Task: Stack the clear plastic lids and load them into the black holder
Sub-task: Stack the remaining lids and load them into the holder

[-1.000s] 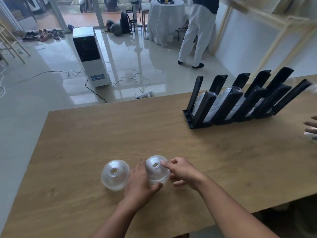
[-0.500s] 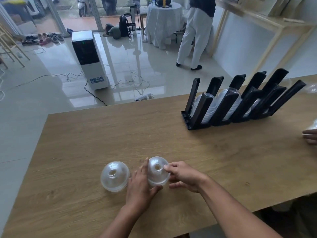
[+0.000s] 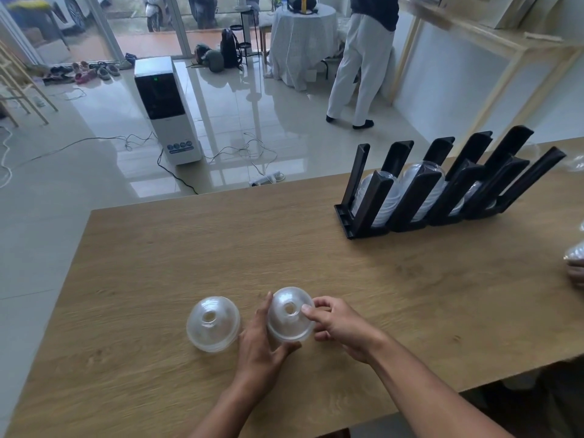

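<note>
A clear domed lid (image 3: pixel 290 314) is being gripped between both hands just above the desk (image 3: pixel 410 295): the left hand (image 3: pixel 259 349) is cupped around its near rim, while the right hand (image 3: pixel 339 324) is pinching its top with the fingers (image 3: pixel 308 308). A second lid (image 3: pixel 213 324) is lying just left of the left fingers, untouched. The black holder (image 3: pixel 442 191) is standing well beyond the right fingers, partly loaded. The lids are probably light, thin, slippery and easily crushed, so they are best taken gently by the rim.

— What's past the wooden counter (image 3: pixel 189 263)?
— Glossy pale tile floor (image 3: pixel 237 115), a white air cooler (image 3: pixel 164 112), trailing cables (image 3: pixel 246 153).
— Further back?
— A draped round table (image 3: pixel 300 42), shoes (image 3: pixel 82 71) by glass doors (image 3: pixel 142 17), probably daylight outside.
</note>
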Demonstrator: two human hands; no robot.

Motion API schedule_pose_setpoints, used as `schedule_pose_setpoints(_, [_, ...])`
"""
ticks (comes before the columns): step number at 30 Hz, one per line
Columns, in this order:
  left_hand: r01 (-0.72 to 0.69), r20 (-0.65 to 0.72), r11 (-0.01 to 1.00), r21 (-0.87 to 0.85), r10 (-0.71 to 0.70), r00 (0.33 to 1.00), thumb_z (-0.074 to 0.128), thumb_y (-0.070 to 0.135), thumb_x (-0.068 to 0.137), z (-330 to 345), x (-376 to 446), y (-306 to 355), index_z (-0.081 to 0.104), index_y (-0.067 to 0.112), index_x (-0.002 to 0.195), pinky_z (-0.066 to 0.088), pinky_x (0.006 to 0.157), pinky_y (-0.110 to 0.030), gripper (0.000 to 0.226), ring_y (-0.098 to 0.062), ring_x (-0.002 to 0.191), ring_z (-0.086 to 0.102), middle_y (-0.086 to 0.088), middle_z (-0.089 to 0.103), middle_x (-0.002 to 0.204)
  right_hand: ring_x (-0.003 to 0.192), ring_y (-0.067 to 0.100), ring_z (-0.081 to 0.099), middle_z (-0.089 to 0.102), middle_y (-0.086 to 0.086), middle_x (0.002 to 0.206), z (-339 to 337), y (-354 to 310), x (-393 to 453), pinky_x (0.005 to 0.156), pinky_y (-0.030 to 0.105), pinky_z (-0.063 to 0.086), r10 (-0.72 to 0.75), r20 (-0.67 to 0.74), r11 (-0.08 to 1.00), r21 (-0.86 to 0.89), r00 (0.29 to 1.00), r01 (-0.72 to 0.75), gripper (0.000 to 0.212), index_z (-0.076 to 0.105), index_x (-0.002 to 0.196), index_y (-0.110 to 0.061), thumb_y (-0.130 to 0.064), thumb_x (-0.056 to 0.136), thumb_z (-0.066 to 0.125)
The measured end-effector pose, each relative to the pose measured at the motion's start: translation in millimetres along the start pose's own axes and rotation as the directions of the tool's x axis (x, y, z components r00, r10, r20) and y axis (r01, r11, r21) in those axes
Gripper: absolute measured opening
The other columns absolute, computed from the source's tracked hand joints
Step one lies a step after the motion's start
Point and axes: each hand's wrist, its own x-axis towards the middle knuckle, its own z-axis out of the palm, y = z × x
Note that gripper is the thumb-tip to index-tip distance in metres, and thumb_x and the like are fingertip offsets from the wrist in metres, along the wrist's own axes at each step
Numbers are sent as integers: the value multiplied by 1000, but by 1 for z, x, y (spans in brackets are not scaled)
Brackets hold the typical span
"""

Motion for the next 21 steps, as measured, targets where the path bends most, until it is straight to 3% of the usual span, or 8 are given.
schedule_pose_setpoints(3, [21,-14,993,-120,-23,1000,92,22,72,2,-4,9,31,21,155,35,117,-35,103,-5,143,39,14,42,153,101,12,69,73,3,117,0,-4,-8,75,25,54,-22,-28,999,32,999,23,42,60,127,-15,-37,95,74])
schedule_pose_setpoints(9, [-15,-48,971,-238,3,999,94,32,69,-13,23,58,34,48,143,44,103,-28,97,-1,130,50,22,52,139,104,17,67,70,1,118,-29,-58,-41,85,30,59,-157,-60,987,-28,986,155,43,65,127,-21,-47,93,73])
schedule_pose_setpoints(16, [-230,49,927,-298,255,966,88,38,73,-45,105,156,38,24,151,41,108,-23,94,-2,132,51,13,56,141,106,26,68,69,15,119,-92,-167,-70,87,33,59,-302,-93,935,-225,949,275,42,69,123,-14,-47,99,62])
schedule_pose_setpoints(19, [-210,77,902,-378,257,963,72,45,88,-48,140,198,39,23,152,45,99,-16,76,11,121,54,22,57,130,98,26,66,66,20,121,-122,-211,-73,81,30,57,-331,-97,912,-286,938,293,44,68,120,-6,-45,102,58])
schedule_pose_setpoints(21, [-201,54,889,-411,244,968,59,43,99,-44,164,222,42,19,152,47,88,-12,60,19,109,56,18,59,131,94,25,65,64,23,117,-142,-238,-70,79,30,57,-349,-112,894,-338,930,295,45,67,119,-3,-44,102,58])
